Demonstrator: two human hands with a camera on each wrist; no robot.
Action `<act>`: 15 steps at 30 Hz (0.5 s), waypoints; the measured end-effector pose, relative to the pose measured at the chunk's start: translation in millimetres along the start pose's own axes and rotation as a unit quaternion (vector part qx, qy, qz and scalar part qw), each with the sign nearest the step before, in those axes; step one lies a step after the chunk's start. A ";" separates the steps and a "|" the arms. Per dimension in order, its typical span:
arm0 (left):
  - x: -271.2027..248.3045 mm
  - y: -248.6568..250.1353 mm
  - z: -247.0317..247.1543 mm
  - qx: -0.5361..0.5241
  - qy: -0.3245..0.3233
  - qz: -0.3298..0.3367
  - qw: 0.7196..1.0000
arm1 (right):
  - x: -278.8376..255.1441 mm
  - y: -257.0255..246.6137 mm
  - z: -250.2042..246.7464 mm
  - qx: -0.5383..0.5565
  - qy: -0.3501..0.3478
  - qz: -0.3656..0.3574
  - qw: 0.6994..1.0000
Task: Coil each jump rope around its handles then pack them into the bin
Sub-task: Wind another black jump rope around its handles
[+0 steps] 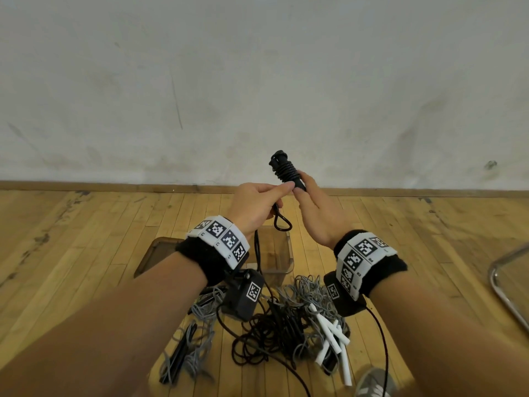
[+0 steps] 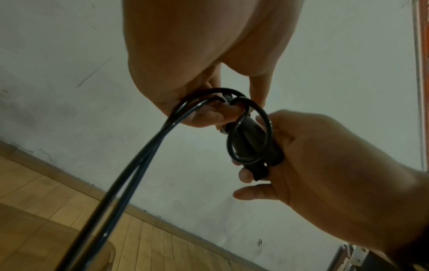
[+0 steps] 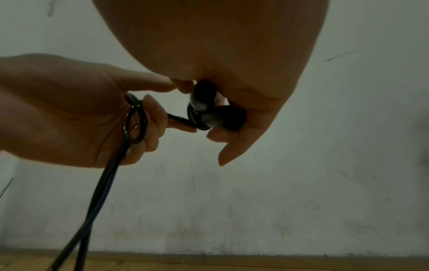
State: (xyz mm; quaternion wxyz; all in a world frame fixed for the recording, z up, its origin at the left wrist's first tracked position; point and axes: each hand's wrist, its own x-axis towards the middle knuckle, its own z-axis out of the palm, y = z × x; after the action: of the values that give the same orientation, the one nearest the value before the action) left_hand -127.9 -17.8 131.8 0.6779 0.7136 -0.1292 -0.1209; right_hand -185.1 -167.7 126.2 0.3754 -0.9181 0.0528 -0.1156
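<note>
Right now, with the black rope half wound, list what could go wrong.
1. The left hand only pinches a loose loop of the black rope; losing tension could let the coils on the handles unravel.
2. The rope's tail runs down into the tangled rope pile and may snag or drag others up.

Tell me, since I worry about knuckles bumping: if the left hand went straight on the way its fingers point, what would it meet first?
Likely the right hand: the left hand points at it, fingertips nearly touching beside the black rope-wrapped handles.
</note>
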 end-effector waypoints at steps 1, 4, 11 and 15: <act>0.0 0.7 0.3 -0.003 0.004 -0.006 1.000 | 1.1 1.7 2.5 -0.004 -0.006 -0.004 1.000; 0.5 0.8 1.2 -0.006 0.019 -0.015 1.000 | 2.3 5.5 5.5 -0.057 -0.012 -0.032 0.998; 2.3 -0.3 -1.3 -0.007 0.037 0.013 0.999 | -1.9 0.0 -1.0 0.062 0.041 -0.072 0.995; 0.4 4.0 -1.5 -0.015 -0.013 0.031 0.999 | -6.4 -5.6 -4.6 0.295 0.019 0.042 0.954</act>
State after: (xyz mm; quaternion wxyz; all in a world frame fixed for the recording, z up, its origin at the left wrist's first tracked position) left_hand -127.0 -16.8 135.9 0.6904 0.6971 -0.1582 -0.1113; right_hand -192.5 -165.7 132.2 0.6331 -0.7610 0.0614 -0.1276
